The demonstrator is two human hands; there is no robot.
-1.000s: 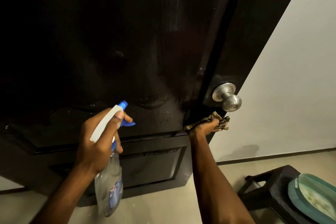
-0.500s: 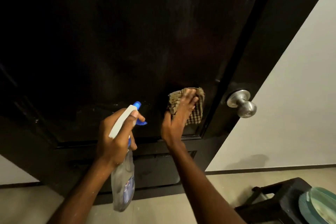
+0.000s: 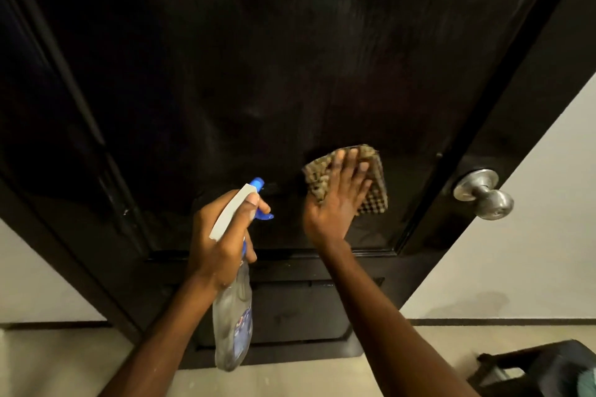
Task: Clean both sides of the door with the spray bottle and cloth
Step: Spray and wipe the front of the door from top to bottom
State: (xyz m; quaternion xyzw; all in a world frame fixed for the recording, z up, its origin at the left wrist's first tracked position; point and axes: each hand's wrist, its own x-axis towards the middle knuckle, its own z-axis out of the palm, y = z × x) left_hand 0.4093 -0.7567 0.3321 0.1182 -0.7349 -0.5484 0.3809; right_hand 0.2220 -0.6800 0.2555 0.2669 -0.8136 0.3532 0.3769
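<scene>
Near-black glossy panelled wooden door (image 3: 258,80) fills most of the view, and by my reading the job is partway through wiping this one face. Faint streaks and droplets show low on the big upper panel, the recessed lower panel gives no clear sign either way, and the far side (hidden from this camera) cannot be judged at all. A folded brown checked cloth (image 3: 375,195) lies flat against the door near the bottom of the upper panel, to the left of the round silver metal knob (image 3: 483,193). The right grip (image 3: 337,203) is released, with straight, spread fingers pressing the cloth to the wood, and cloth shows past its fingertips and right edge. The left grip (image 3: 219,245) is clenched round the neck of a clear plastic spray bottle with a white-and-blue trigger head (image 3: 233,325), held just beside the cloth with its nozzle towards the door.
</scene>
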